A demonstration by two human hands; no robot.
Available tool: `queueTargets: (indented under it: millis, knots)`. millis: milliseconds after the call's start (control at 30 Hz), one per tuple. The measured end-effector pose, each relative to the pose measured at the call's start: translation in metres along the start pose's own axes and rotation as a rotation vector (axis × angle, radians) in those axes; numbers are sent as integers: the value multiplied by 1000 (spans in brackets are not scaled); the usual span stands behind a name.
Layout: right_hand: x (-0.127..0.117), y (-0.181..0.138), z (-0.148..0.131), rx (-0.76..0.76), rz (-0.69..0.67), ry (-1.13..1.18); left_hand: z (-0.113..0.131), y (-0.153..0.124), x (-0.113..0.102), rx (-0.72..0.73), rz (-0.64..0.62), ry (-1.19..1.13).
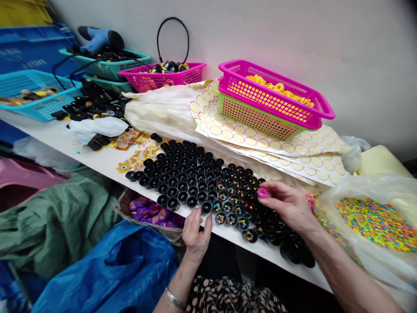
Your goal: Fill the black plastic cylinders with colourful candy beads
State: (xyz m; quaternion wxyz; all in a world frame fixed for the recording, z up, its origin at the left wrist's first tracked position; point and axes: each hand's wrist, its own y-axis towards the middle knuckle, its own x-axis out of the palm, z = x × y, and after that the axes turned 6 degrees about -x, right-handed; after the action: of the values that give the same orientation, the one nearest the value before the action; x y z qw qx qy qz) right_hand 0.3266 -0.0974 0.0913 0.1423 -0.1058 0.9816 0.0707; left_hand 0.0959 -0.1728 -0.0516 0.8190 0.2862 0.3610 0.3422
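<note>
Many small black cups [189, 174] stand in rows on the white shelf [97, 161]; those near the middle and right hold coloured candy beads [228, 213]. My right hand [286, 206] hovers over the filled cups and pinches a small pink scoop or cap [262, 193] between thumb and fingers. My left hand [195, 232] rests at the shelf's front edge, fingers stretched up and touching the front row of cups, holding nothing. A clear plastic bag of multicoloured candy beads [378, 221] lies at the right.
Pink basket of yellow rings [276, 89] sits stacked on a green basket, on sheets of round stickers [260, 139]. Further baskets [163, 76], yellow packets [140, 152] and black parts lie at the left. Blue bag [114, 269] and green cloth [58, 217] lie below the shelf.
</note>
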Motion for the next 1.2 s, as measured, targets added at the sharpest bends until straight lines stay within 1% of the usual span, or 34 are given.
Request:
queueTargets:
  millis: [67, 133, 200, 333, 400, 500, 667, 767, 833, 900, 933, 1000, 1100, 1133, 1167, 1200]
  knots:
    - [34, 18, -2, -109, -158, -109, -1, -1, 0, -1, 0, -5]
    - [58, 33, -2, -246, -275, -267, -1, -2, 0, -8, -5, -12]
    - [73, 44, -3, -358, -371, -454, -1, -3, 0, -32, -13, -20]
    - [86, 53, -11, -462, -538, -859, 0, -5, 0, -57, -6, -20]
    - [91, 54, -17, -511, -580, -1016, -1, -6, 0, -52, 2, -18]
    - [97, 54, -22, -578, -619, -1155, -2, -7, 1, -59, 6, -28]
    - [106, 55, -25, -608, -640, -1223, -4, -8, 3, -43, 24, -52]
    - [101, 55, -30, -593, -604, -1205, -4, -8, 2, -31, 28, -66]
    - [88, 51, -34, -555, -518, -1116, -4, -8, 1, -25, 24, -67]
    - [61, 38, -34, -503, -369, -934, -4, -7, 1, -14, 24, -60]
    - [42, 29, -31, -466, -271, -830, -5, -6, 1, -8, 26, -57]
    - [-7, 5, -17, -350, -22, -653, -6, -6, 2, 1, 33, -52]
    - [-95, -35, 18, -11, 450, -585, -8, -5, 4, 17, 45, -30]
    - [-124, -47, 30, 139, 526, -626, -10, -5, 5, 25, 52, -15]
    - [-150, -57, 41, 287, 566, -752, -11, -5, 6, 36, 61, 5]
    - [-171, -65, 50, 414, 558, -926, -12, -5, 7, 47, 67, 27]
